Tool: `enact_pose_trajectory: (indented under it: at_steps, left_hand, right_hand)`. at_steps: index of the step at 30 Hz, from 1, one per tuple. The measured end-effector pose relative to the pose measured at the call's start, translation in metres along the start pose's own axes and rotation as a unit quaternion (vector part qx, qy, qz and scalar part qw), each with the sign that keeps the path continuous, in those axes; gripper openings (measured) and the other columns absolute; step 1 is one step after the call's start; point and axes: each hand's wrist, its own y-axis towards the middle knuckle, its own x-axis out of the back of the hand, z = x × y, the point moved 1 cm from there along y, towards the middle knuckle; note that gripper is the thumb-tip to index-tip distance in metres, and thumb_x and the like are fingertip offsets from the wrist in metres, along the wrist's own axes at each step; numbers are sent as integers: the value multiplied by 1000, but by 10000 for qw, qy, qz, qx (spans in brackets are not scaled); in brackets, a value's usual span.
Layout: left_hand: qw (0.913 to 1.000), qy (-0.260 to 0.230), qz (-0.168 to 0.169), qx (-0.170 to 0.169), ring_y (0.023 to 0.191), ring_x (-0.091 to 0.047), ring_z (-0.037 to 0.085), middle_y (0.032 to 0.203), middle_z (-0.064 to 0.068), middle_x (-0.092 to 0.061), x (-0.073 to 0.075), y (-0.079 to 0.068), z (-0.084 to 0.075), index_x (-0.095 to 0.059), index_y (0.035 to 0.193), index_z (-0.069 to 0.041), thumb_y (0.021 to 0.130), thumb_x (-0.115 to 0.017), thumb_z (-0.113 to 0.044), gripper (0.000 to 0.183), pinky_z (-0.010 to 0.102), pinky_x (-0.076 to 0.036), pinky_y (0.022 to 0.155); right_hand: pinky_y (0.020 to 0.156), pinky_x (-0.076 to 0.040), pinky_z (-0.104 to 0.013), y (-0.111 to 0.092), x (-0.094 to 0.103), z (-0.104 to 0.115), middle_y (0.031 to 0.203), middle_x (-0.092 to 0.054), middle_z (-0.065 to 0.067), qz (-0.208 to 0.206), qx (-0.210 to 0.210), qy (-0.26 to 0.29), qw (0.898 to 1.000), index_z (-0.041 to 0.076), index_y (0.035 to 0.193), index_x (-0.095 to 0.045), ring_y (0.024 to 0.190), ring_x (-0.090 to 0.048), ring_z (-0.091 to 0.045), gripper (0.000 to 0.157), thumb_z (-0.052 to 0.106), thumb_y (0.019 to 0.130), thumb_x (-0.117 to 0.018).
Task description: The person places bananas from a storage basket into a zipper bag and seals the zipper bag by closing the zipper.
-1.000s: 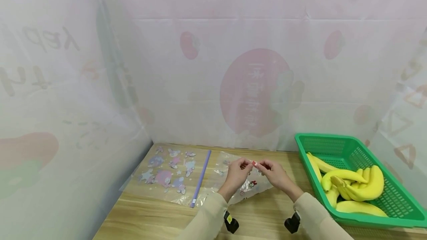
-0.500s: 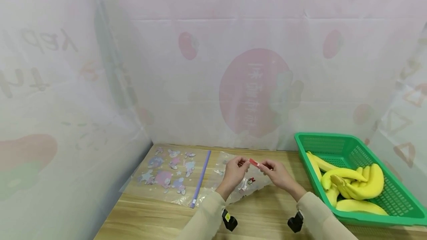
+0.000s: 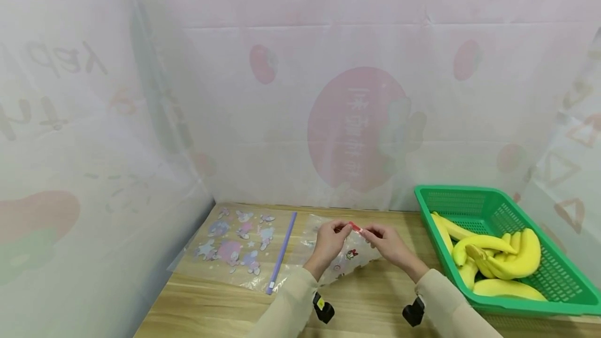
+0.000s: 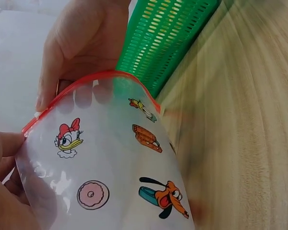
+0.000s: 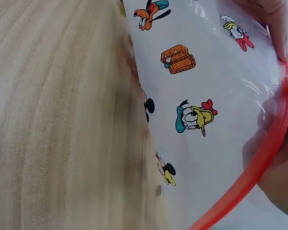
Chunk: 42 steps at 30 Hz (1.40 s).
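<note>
Both hands are on the same thing here: the left hand (image 3: 330, 241) pinches the red zip strip (image 3: 355, 227) of a clear printed bag (image 3: 347, 265), and the right hand (image 3: 389, 244) pinches that strip just beside it, thumb right by the white slider (image 4: 37, 115). Finger and thumb are clamped on the plastic on either side, the two grips near each other but not touching.

The bag spreads out below the grip, and what a parade on it! A duck's head with a red bow (image 4: 68, 139) sits close under the pinched edge, a pink doughnut (image 4: 93, 194) and an orange dog (image 4: 165, 196) farther from it.

Left of the grip, well apart, a second clear bag (image 3: 230, 254) lies flat on the wooden table (image 3: 366, 301), its purple strip (image 3: 283, 254) on the side nearer the hands. Over to the right of the grip stands a green basket (image 3: 530, 308) with yellow bananas (image 3: 516, 262) inside. A black wrist device (image 3: 324, 309) shows under the left sleeve, another (image 3: 414, 312) under the right. Beyond the grip hangs a pale printed sheet (image 3: 263, 171).
</note>
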Motion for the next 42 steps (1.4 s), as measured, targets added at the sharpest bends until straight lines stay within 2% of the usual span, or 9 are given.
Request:
enact_pose_trajectory:
  at_steps: [4, 9, 14, 19, 26, 32, 37, 42]
  left_hand:
    - [9998, 113, -57, -130, 62, -47, 8, 70, -3, -57, 2, 2, -7, -72, 90, -11, 91, -64, -21, 13, 21, -39, 51]
    - [9982, 334, -100, -479, 61, -48, 8, 69, -4, -57, 4, 4, -20, -73, 90, -10, 90, -66, -22, 14, 21, -39, 50]
    - [9978, 330, -72, -571, 60, -47, 8, 68, -4, -57, 6, 6, -28, -73, 90, -10, 91, -65, -23, 15, 21, -39, 49]
    - [9964, 314, -20, -782, 59, -46, 8, 69, -4, -56, 9, 8, -39, -72, 91, -9, 92, -63, -23, 17, 21, -38, 48]
    - [9972, 349, 83, -660, 61, -47, 10, 75, 4, -61, 14, 13, -55, -72, 93, -11, 93, -62, -25, 18, 22, -39, 52]
    - [9960, 367, 138, -805, 60, -46, 10, 74, 3, -60, 16, 17, -64, -72, 91, -11, 93, -62, -23, 16, 22, -38, 51]
    - [9952, 379, 165, -885, 62, -47, 11, 73, -2, -59, 21, 19, -72, -72, 91, -12, 92, -63, -24, 15, 23, -39, 53]
    - [9932, 591, 144, -988, 63, -47, 11, 76, 0, -62, 27, 22, -75, -73, 94, -13, 93, -62, -26, 17, 23, -39, 53]
  right_hand:
    - [58, -45, -31, 1, 2, 5, 78, -56, -7, -35, 10, -31, 10000, 2, 101, -66, 68, -51, -21, 28, 27, 97, -54]
    - [54, -40, -26, 1, 9, 11, 77, -56, -11, -132, 326, 28, 9994, -1, 97, -64, 67, -51, -28, 25, 22, 98, -54]
    - [57, -46, -29, -1, 16, 13, 79, -59, -10, -303, 393, 97, 9987, -1, 97, -65, 68, -54, -20, 24, 20, 97, -55]
    - [55, -45, -27, -3, 21, 20, 78, -59, -7, -564, 441, 102, 9974, 2, 96, -66, 68, -53, -18, 22, 22, 97, -56]
    - [60, -48, -32, -4, 28, 34, 82, -60, -9, -625, 508, 33, 9967, -2, 99, -65, 73, -55, -20, 25, 21, 97, -55]
    - [63, -50, -35, -5, 32, 37, 84, -61, -16, -713, 501, 116, 9961, -2, 98, -65, 75, -56, -25, 24, 19, 98, -54]
    - [62, -49, -32, -2, 33, 33, 82, -61, -13, -769, 557, 176, 9953, 0, 97, -65, 75, -57, -28, 24, 20, 98, -54]
    - [62, -49, -32, -1, 33, 33, 80, -61, -10, -796, 581, 169, 9950, 0, 97, -65, 74, -57, -23, 23, 20, 98, -54]
